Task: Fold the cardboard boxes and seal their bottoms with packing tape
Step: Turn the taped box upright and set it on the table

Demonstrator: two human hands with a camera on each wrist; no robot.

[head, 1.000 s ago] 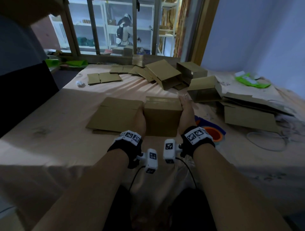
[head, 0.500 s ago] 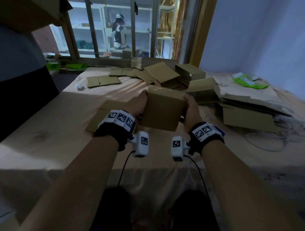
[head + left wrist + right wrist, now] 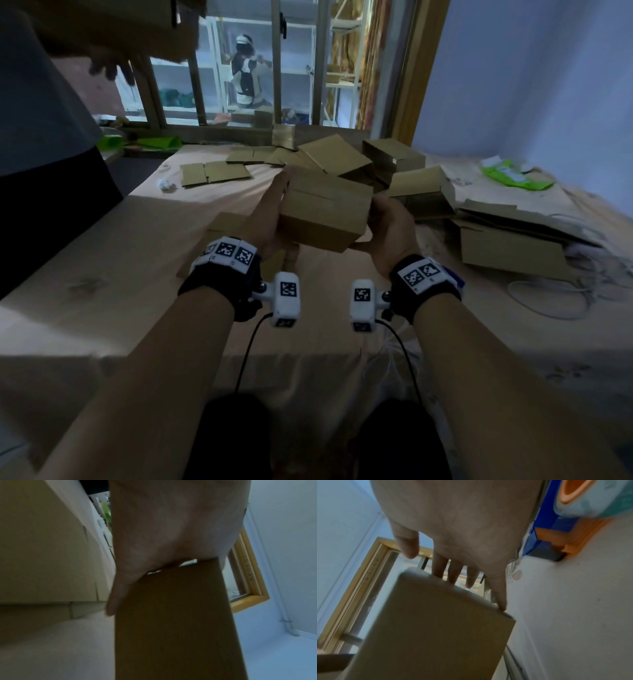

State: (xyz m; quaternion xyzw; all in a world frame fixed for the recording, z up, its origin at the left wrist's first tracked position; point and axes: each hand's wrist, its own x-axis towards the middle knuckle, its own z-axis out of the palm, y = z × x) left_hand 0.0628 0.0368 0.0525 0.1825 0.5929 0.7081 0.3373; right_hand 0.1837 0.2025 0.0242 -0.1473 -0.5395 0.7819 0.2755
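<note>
Matt cardboard, soft cloth

The folded box (image 3: pixel 325 212) is plain matt brown cardboard; the bed sheet (image 3: pixel 102 274) is dull peach cloth; the tape dispenser (image 3: pixel 570 524) is glossy blue and orange plastic.

box (image 3: pixel 325 214) lifted off table, tilted

One folded brown cardboard box (image 3: pixel 325 212) is held up at centre between two hands, left hand (image 3: pixel 265 219) and right hand (image 3: pixel 390 229). Three more assembled brown cardboard boxes (image 3: pixel 421 192) sit toward one o'clock. One blue-and-orange packing tape dispenser (image 3: pixel 576 507) shows in the right wrist view. Flat brown cardboard sheets (image 3: pixel 215 173) lie at eleven and three o'clock; their number is unclear.
</note>
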